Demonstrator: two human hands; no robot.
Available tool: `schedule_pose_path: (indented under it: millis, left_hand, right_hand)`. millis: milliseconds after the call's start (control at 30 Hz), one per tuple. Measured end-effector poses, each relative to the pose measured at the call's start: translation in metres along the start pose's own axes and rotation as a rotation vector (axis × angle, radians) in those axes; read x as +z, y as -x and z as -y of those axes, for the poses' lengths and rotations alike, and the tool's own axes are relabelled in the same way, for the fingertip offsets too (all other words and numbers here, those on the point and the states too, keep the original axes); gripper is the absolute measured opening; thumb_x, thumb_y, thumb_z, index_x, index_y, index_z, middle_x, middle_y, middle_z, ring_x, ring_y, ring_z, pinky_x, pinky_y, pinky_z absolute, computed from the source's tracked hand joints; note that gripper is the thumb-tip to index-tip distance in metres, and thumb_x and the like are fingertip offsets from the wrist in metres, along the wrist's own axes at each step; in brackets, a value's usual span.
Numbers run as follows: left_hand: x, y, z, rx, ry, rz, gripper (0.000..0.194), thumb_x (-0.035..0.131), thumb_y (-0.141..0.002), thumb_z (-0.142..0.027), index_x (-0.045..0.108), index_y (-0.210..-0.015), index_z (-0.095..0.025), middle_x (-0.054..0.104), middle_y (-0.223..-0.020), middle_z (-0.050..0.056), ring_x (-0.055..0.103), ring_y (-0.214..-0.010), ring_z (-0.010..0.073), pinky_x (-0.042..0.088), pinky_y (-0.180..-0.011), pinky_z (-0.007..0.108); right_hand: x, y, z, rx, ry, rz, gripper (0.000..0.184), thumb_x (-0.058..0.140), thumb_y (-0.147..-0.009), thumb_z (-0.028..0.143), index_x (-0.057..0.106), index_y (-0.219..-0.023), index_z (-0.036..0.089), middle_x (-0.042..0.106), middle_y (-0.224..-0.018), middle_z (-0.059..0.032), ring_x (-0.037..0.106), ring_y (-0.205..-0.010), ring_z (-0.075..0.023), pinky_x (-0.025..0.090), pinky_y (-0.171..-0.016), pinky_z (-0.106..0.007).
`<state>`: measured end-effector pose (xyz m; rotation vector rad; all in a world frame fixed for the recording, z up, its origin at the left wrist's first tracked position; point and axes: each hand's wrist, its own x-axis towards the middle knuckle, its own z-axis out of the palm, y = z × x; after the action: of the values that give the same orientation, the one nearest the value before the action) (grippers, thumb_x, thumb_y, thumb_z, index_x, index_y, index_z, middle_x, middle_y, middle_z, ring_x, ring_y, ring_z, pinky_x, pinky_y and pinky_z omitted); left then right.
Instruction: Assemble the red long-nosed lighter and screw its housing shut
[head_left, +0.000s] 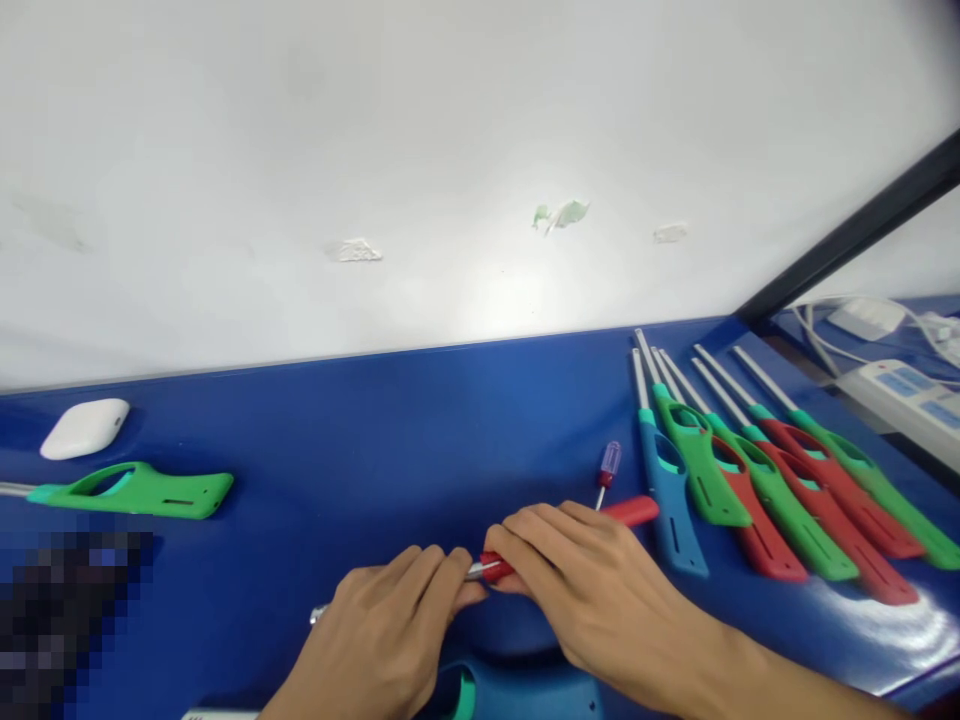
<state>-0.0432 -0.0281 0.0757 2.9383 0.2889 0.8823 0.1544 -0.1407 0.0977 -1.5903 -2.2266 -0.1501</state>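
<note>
A red long-nosed lighter (634,512) lies between my hands, its handle end showing past my right knuckles. My right hand (581,585) is wrapped around the red body. The fingers of my left hand (394,620) are closed on the metal tube (475,571) of this lighter, whose tip shows left of the hand. Both palms hide much of it. Just beyond my right hand is a small screwdriver (610,462) with a purple handle. Below my hands, a blue lighter (536,692) is partly cut off by the frame's bottom edge.
Several blue, green and red lighters (795,500) lie in a row at right. A green lighter (169,493) and a white case (85,428) are at left, above a pixelated dark object (64,610). A white wall backs the blue table; a power strip (911,400) sits far right.
</note>
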Motion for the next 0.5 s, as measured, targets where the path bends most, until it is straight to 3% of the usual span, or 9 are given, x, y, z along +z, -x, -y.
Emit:
schedule_pose_path:
  millis: [167,267,367,433,500]
  left_hand:
    - [0.001,0.003,0.0,-0.041,-0.045,0.011,0.025,0.037,-0.112,-0.023,0.061,-0.108,-0.02,0.075,-0.082,0.0,0.077,-0.081,0.0231,0.046,-0.044,0.031]
    - [-0.001,0.004,0.0,-0.06,-0.011,0.059,0.034,0.03,-0.113,-0.02,0.063,-0.105,-0.022,0.077,-0.085,0.0,0.077,-0.08,0.0214,0.049,-0.046,0.031]
    - [-0.006,-0.001,0.0,-0.089,0.041,0.13,0.043,0.024,-0.112,-0.018,0.064,-0.098,-0.023,0.075,-0.079,-0.002,0.074,-0.067,0.0181,0.05,-0.045,0.03]
    - [-0.008,-0.004,-0.002,-0.086,0.041,0.11,0.043,0.025,-0.112,-0.018,0.064,-0.097,-0.023,0.074,-0.076,-0.003,0.072,-0.061,0.0173,0.05,-0.044,0.03]
    - [-0.01,-0.007,-0.003,-0.061,-0.009,0.05,0.039,0.027,-0.112,-0.017,0.065,-0.102,-0.021,0.077,-0.083,-0.001,0.076,-0.07,0.0192,0.052,-0.046,0.031]
  right_hand:
    - [-0.001,-0.003,-0.001,-0.036,0.043,-0.032,0.038,0.03,-0.109,0.001,0.067,-0.112,0.007,0.073,-0.1,-0.0084,0.066,-0.081,-0.0209,0.043,-0.067,-0.037]
    - [-0.001,-0.004,-0.002,-0.064,0.081,-0.056,0.042,0.026,-0.11,0.003,0.068,-0.114,0.006,0.074,-0.1,-0.009,0.066,-0.079,-0.0206,0.045,-0.071,-0.037]
    - [-0.002,-0.004,-0.002,-0.079,0.084,-0.093,0.046,0.023,-0.111,0.004,0.07,-0.112,0.007,0.076,-0.099,-0.0087,0.067,-0.08,-0.0203,0.045,-0.075,-0.038]
    - [-0.003,-0.005,-0.001,-0.075,0.078,-0.117,0.048,0.022,-0.111,0.004,0.07,-0.111,0.007,0.076,-0.099,-0.0085,0.067,-0.081,-0.0198,0.045,-0.075,-0.038]
    - [-0.003,-0.005,0.0,-0.066,0.076,-0.143,0.048,0.023,-0.111,0.004,0.07,-0.111,0.007,0.076,-0.098,-0.0083,0.066,-0.079,-0.0197,0.045,-0.075,-0.038]
